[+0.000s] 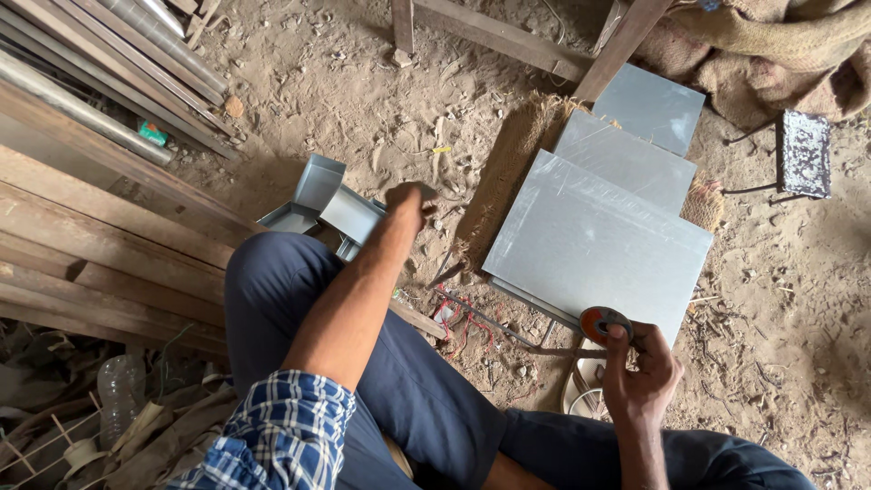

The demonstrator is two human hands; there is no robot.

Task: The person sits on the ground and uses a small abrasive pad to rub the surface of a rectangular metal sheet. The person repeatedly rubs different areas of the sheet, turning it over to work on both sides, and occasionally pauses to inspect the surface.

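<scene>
We grip the round tape measure (603, 322) firmly in the right hand (640, 367); the left hand (406, 201), fingers curled, state unclear, reaches toward the bent metal pieces (325, 204)

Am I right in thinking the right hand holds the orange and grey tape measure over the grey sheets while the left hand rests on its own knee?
Not quite: the head view shows the left hand stretched out above the folded grey metal pieces on the dirt, not on the knee. The right hand does hold the tape measure at the edge of the grey sheets.
</scene>
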